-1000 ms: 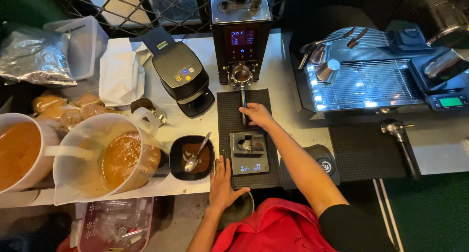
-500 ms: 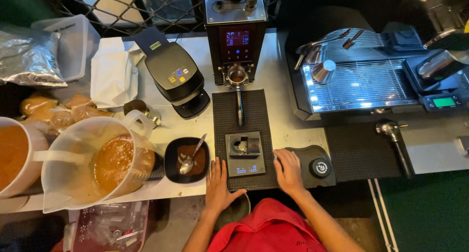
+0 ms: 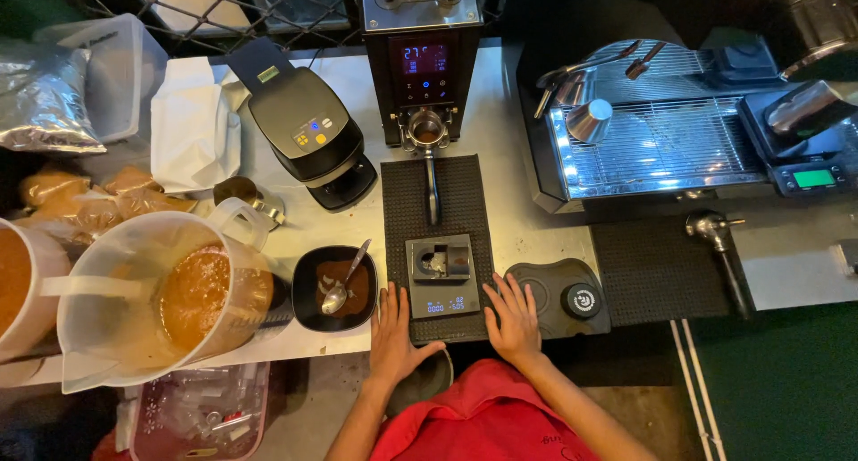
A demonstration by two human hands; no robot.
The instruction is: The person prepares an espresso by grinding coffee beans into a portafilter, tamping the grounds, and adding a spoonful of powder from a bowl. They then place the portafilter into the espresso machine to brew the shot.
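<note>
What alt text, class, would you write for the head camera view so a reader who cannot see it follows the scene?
A person's left hand and right hand rest flat either side of a small scale on a black mat, below a coffee grinder. A bowl with a spoon sits left.

Single head camera looks steeply down, close over the counter [image 3: 518,113]

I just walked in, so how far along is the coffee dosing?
The portafilter sits locked in the grinder. A small dosing cup rests on the scale. Both hands, left hand and right hand, lie flat beside it, holding nothing. Nothing sits under the espresso machine.
</note>
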